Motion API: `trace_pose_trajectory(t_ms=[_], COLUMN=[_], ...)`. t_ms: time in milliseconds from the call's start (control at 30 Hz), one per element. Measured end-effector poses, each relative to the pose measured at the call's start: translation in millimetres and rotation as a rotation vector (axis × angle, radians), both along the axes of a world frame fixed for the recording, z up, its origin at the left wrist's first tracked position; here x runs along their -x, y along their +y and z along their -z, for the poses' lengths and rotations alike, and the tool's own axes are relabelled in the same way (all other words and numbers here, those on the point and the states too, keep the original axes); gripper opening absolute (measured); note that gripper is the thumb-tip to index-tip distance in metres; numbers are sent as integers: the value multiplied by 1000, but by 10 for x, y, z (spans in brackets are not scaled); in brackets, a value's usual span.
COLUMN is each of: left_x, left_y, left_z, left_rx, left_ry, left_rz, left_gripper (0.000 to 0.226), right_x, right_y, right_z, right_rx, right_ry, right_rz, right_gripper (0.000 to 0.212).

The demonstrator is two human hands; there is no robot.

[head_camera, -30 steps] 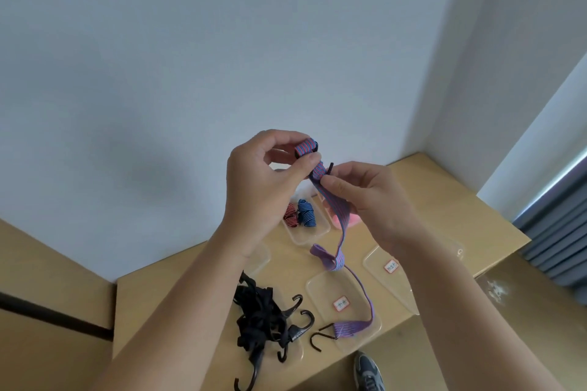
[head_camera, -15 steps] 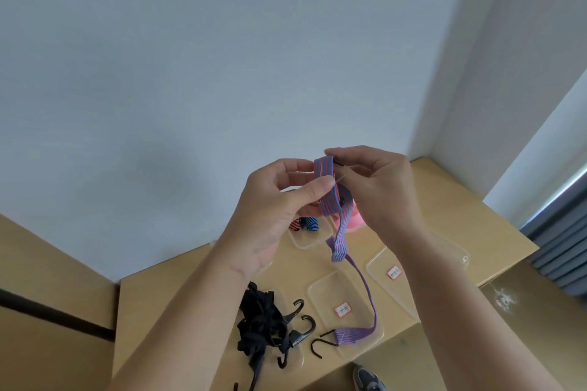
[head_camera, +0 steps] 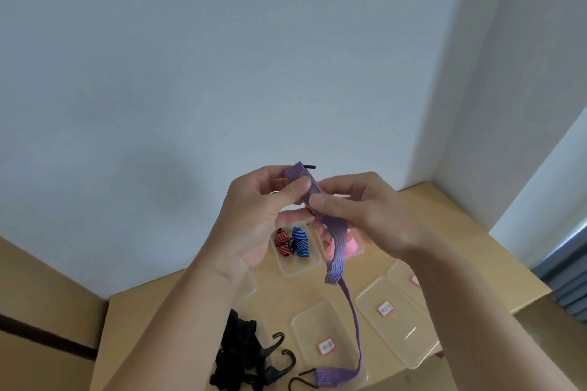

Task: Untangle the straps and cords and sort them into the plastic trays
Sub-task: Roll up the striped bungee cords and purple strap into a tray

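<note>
A purple strap with red and blue stripes (head_camera: 337, 241) is held up above the table. My left hand (head_camera: 257, 216) pinches its folded top end, where a black hook tip sticks out. Just below that, my right hand (head_camera: 359, 209) pinches the strap between thumb and fingers. The rest of the strap hangs down and its lower end with a dark hook (head_camera: 305, 379) lies at the near edge of a labelled clear tray (head_camera: 314, 327). A far tray (head_camera: 295, 267) holds a rolled red strap (head_camera: 282, 242) and a rolled blue strap (head_camera: 300, 241).
A tangle of black straps with hooks (head_camera: 244, 355) lies at the near left of the wooden table (head_camera: 444, 216). Two more labelled clear trays (head_camera: 397, 330) stand at the right. Something pink (head_camera: 351, 246) lies in another far tray. White walls close the corner behind.
My hands have folded more of the strap at its top end and shifted slightly. The hanging part is shorter and its lower hook has slid along the near tray's edge.
</note>
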State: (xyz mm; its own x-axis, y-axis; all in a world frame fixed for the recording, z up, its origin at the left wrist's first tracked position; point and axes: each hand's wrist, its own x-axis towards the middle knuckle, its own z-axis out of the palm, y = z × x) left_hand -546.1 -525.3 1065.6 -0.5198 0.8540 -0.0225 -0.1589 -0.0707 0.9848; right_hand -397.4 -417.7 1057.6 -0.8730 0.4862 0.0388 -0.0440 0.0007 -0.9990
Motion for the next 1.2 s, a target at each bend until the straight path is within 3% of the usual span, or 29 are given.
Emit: trace_pose_trajectory(t_ms=[133,267,433,767,967,1033,1133,1200], left_x=[-19,-62,-79,-242,-137,-69,45,107], left_y=[108,136,99,224,196,161,121,112], left_z=[33,71,83,87,50,4,-48,-54], left_rx=[-36,-106,-106,-226,-205,-163,-36,62], left_ry=[102,86,295,-36,75,65,17,20], left_rz=[-85,-115,-166,-353,-351,-321,-253,-210], left_gripper=[21,25,31,19,16,16,36,28], right_x=[-60,-60,-25,184,252,270,272,279], right_y=[151,282,365,323,426,453,492,509], right_z=[29,20,22,-1,-4,5,-11,-20], right_rx=[-13,-54,-117,186,370,346,239,144], right_ry=[-53,-45,-41,117,123,119,94,77], right_rz=[-26,-20,-6,66,-51,-36,-2,14], right_gripper=[13,11,15,26,30,26,23,23])
